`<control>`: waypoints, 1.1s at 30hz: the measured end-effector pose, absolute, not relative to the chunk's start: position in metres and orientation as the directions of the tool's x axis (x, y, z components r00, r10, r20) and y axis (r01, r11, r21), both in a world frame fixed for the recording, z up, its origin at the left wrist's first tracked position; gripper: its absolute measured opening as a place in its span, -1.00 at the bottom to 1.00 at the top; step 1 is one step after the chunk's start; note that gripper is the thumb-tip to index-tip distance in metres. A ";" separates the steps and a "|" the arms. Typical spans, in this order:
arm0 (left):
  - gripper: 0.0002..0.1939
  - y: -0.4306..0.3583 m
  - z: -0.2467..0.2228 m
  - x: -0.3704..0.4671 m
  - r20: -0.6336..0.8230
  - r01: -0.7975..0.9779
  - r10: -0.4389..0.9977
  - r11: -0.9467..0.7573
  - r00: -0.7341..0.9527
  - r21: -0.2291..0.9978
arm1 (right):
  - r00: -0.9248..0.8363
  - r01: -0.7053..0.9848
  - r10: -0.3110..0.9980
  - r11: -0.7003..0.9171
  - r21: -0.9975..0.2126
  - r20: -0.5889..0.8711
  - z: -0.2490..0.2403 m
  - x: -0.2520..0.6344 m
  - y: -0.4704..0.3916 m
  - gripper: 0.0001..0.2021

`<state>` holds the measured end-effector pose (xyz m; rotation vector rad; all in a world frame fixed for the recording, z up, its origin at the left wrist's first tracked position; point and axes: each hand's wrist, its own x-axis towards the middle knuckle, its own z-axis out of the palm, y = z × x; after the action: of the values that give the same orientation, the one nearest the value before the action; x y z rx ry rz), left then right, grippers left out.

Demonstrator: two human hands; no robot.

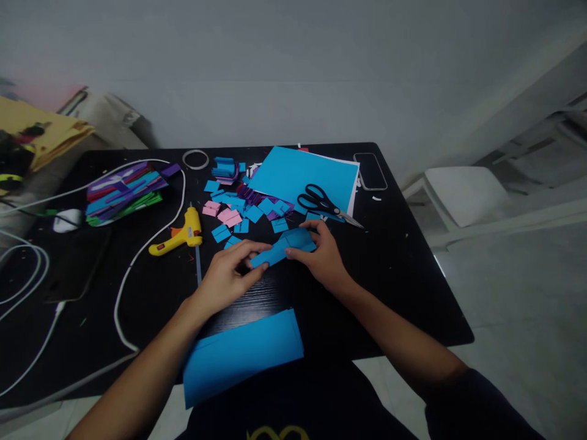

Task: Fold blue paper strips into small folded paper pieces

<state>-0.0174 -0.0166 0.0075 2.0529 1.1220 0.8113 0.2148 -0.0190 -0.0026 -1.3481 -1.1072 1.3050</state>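
A folded strip of blue paper (277,251) is held just above the black table, between both hands. My left hand (229,272) pinches its left end between thumb and fingers. At the strip's right end my right hand (322,253) grips it, thumb on the near side and fingers on the far edge. Beyond the strip lie small cut pieces of blue paper (254,213) and pink paper (229,217). Black-handled scissors (320,201) rest on a large blue sheet (300,175). Nearer my body, folded blue sheets (247,351) lie at the table's front edge.
A yellow glue gun (183,234) lies left of my left hand, near a white cable (120,299). Bundled coloured strips (123,192), a tape ring (195,159) and a dark phone (76,269) are on the table (398,287). A white chair (463,192) stands at the right.
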 end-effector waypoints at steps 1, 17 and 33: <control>-0.72 -0.017 0.008 -0.018 0.212 0.474 0.874 -0.424 0.438 0.771 | 0.024 -0.004 0.984 -0.179 -0.984 -0.179 -0.003 0.215 -0.019 -0.42; -0.80 -0.015 0.005 -0.015 0.388 0.478 0.766 -0.630 0.512 0.613 | -0.048 0.261 0.999 0.034 -0.965 0.022 -0.008 0.212 -0.021 -0.75; -0.88 -0.021 0.007 -0.005 0.375 0.524 0.828 -0.556 0.417 0.645 | -0.154 0.390 0.978 0.194 -0.900 0.144 -0.006 0.203 -0.031 -0.84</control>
<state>-0.0051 -0.0211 0.0067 2.2458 1.1502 0.9505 0.2031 -0.0313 -0.0061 -1.3062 -1.6800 0.9383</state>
